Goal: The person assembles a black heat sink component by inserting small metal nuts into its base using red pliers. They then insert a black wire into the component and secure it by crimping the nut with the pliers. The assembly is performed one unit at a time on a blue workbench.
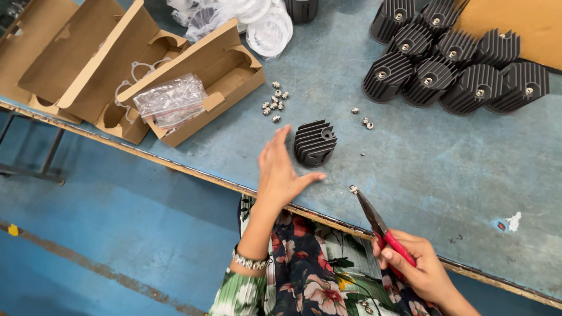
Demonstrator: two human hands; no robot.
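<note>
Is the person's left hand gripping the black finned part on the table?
No. The left hand is open with fingers spread, just beside the black finned part, not closed around it.

cardboard boxes (146,64) — plastic bags (171,99), white rings (266,26)

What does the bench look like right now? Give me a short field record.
left hand: open, reaching toward the lone finned housing, not gripping it
right hand: holding red-handled pliers
pliers tip: small metal fitting pinched in it
loose fittings: scattered on the blue table
back right: finned housings grouped
back left: open cardboard boxes
</note>
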